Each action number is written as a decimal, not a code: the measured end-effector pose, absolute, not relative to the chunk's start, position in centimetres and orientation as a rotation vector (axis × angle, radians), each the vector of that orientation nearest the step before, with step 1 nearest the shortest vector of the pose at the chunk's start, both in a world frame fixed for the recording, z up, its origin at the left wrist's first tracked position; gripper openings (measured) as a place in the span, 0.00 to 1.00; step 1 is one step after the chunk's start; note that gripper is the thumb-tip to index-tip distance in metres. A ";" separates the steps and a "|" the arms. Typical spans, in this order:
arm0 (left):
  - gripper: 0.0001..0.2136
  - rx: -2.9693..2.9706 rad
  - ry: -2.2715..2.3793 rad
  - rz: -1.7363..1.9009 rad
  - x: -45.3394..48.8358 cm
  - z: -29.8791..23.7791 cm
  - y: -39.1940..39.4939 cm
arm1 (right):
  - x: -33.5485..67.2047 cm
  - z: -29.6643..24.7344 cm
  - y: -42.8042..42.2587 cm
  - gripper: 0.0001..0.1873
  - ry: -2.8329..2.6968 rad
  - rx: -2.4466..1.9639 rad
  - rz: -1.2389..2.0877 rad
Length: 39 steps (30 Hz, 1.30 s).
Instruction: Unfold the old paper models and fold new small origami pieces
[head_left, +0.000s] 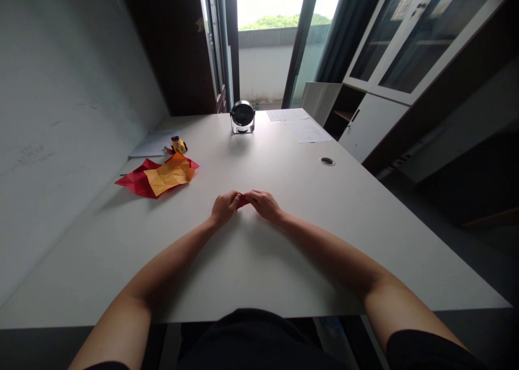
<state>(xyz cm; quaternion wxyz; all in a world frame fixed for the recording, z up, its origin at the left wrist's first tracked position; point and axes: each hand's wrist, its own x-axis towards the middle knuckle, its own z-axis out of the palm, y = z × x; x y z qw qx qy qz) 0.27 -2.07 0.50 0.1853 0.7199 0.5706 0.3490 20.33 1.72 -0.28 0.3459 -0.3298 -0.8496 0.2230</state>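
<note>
Between my two hands is a small piece of folded red paper (242, 201), just above or on the white table (259, 262). My left hand (224, 206) pinches its left side, with the thumb on top. The fingers of my right hand (264, 203) close on its right side. Much of the paper is covered by the fingers, so its full shape is hidden. To the left lie creased sheets, an orange paper (168, 174) on top of a red paper (135, 179).
A small yellow toy (178, 145) stands behind the creased sheets, near a pale notebook or paper stack (152, 144) by the wall. At the back is a round black device on a stand (242, 116). White papers (310, 131) and a cable hole (327, 162) are at the right.
</note>
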 end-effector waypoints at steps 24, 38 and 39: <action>0.14 1.909 1.414 1.059 0.3 0.4 -1.9 | 20.4 -0.2 2.2 0.22 -1.987 -0.936 0.731; 0.14 1.813 1.228 0.997 0.6 0.6 -2.0 | 20.8 0.1 2.8 0.27 -1.679 -1.012 0.864; 0.14 1.799 1.216 1.002 0.6 0.5 -2.0 | 20.7 0.2 2.8 0.27 -1.664 -0.996 0.895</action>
